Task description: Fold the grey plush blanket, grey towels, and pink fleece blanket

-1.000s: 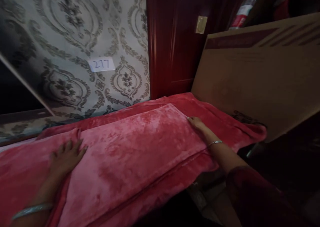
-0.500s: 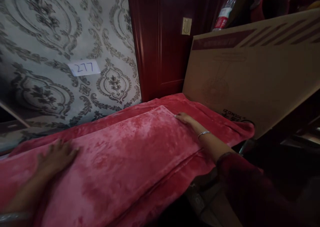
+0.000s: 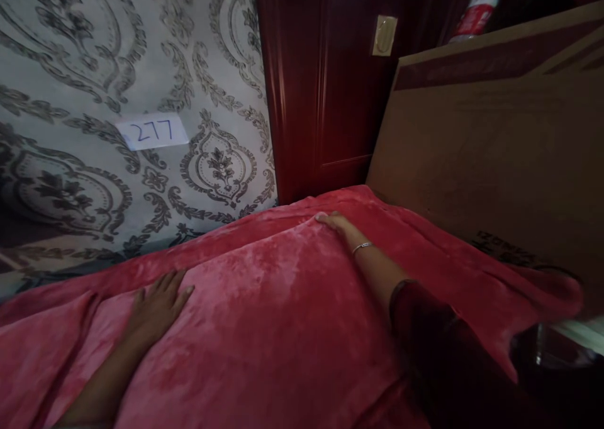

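Note:
A pink-red plush blanket (image 3: 264, 303) lies spread in folded layers in front of me, its upper layer lighter than the one beneath. My left hand (image 3: 158, 306) rests flat on the upper layer, fingers spread, close to its far edge. At the far corner of that layer, my right hand (image 3: 334, 221) is closed, with thumb and fingers pinching the fabric. A thin bracelet circles the right wrist. Left of my left hand, a raised fold runs through the blanket.
Beyond the blanket stands a patterned wall with a paper label (image 3: 153, 131) reading 277. Beside it is a dark red wooden panel (image 3: 325, 102) with a switch plate (image 3: 384, 36). A large cardboard box (image 3: 472, 146) borders the right side, with a bottle (image 3: 479, 11) behind it.
My left hand has slid right across the blanket. The right hand has shifted slightly left with the blanket's corner, and a fold now shows at the left. The view has moved closer.

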Tool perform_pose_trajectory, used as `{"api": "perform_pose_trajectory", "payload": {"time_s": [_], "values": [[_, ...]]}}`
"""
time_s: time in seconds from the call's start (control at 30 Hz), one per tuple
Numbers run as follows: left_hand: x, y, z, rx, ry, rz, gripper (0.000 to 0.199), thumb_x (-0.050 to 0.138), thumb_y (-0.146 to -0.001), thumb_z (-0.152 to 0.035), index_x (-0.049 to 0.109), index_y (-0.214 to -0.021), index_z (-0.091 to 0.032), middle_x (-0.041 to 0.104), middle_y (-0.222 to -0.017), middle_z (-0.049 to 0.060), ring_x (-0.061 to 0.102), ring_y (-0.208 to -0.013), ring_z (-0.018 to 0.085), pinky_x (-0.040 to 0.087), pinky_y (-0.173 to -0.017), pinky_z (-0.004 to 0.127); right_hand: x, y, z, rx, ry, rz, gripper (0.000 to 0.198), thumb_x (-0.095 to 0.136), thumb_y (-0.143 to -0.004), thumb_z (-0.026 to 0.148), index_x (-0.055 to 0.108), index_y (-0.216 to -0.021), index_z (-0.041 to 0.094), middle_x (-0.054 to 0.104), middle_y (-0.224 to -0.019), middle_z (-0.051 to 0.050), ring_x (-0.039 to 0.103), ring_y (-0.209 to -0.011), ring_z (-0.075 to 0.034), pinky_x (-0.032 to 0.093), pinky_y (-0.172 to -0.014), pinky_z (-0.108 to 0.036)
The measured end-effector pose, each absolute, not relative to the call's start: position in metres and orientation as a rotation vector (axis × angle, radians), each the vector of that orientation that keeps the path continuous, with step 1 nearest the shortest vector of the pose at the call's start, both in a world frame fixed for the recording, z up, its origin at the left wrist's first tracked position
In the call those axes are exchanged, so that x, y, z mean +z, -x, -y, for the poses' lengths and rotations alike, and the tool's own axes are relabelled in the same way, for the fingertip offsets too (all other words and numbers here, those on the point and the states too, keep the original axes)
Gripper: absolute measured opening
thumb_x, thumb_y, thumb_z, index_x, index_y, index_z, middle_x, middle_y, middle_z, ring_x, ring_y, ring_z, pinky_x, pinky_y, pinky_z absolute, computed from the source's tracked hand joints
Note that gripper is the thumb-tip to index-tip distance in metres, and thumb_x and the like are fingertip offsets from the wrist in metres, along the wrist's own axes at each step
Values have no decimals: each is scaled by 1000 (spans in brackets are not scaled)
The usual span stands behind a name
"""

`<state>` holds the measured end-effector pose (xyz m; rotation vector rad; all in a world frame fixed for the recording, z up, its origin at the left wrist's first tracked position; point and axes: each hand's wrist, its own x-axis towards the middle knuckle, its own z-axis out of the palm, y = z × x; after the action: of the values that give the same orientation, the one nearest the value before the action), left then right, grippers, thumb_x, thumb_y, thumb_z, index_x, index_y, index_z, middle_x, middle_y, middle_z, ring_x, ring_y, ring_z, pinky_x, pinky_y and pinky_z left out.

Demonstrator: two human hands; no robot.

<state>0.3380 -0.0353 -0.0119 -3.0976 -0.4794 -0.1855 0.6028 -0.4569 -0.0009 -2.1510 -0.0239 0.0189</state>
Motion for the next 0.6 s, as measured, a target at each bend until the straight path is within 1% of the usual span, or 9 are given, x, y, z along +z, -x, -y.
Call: {"api": "perform_pose_trajectory", "payload": {"time_s": [0.07, 0.13, 0.27, 0.33, 0.4, 0.47, 0.53, 0.6], "values": [[-15, -338, 33, -162, 3097, 481, 68, 25, -97, -44, 36, -157, -13, 38, -161, 17, 32, -150, 35, 24, -118, 65, -7, -612, 451, 23, 2220, -75, 29, 64, -98, 41, 66, -108, 13, 68, -104, -5, 67, -89, -18, 58, -80, -36], [-16, -339, 33, -140, 3092, 485, 68, 25, -97, -44, 36, -157, -13, 34, -163, 16, 30, -151, 35, 25, -118, 64, -13, -616, 449, -19, 2269, -159, 26, 65, -97, 38, 69, -101, 13, 71, -100, -6, 68, -91, -19, 56, -82, -35], [-13, -340, 36, -94, 3082, 519, 67, 23, -99, -45, 34, -158, -16, 30, -165, 15, 27, -152, 33, 23, -118, 64, -18, -615, 446, -97, 2306, -209, 19, 66, -91, 29, 76, -94, 13, 75, -98, -14, 67, -108, -28, 50, -83, -27], [-12, -340, 37, -55, 3068, 539, 67, 23, -99, -45, 34, -159, -16, 30, -165, 16, 25, -153, 33, 23, -118, 64, -13, -612, 445, -92, 2300, -191, 20, 67, -88, 29, 77, -94, 12, 74, -101, -17, 66, -111, -30, 50, -85, -27], [-10, -340, 39, -42, 3062, 538, 67, 24, -99, -44, 33, -159, -15, 30, -165, 16, 25, -153, 33, 23, -119, 63, -4, -606, 447, -59, 2278, -161, 24, 67, -88, 32, 77, -94, 11, 74, -100, -17, 67, -109, -30, 51, -87, -29], [-9, -340, 40, -60, 3068, 535, 67, 24, -99, -44, 34, -158, -15, 30, -165, 17, 26, -153, 34, 23, -118, 64, 7, -594, 456, -13, 2235, -117, 30, 65, -90, 38, 76, -98, 11, 74, -100, -15, 68, -107, -29, 52, -90, -32], [-6, -340, 42, -84, 3083, 536, 67, 25, -99, -44, 36, -157, -14, 31, -164, 18, 28, -152, 35, 24, -118, 65, 16, -576, 474, 31, 2175, -69, 37, 61, -93, 47, 75, -106, 14, 74, -105, -10, 67, -107, -26, 52, -94, -34], [-2, -340, 46, -109, 3098, 531, 66, 25, -99, -45, 39, -155, -12, 32, -163, 20, 29, -151, 37, 25, -117, 65, 20, -552, 499, 80, 2119, -40, 42, 63, -91, 54, 74, -109, 18, 74, -110, -8, 66, -107, -25, 51, -98, -37]]}}
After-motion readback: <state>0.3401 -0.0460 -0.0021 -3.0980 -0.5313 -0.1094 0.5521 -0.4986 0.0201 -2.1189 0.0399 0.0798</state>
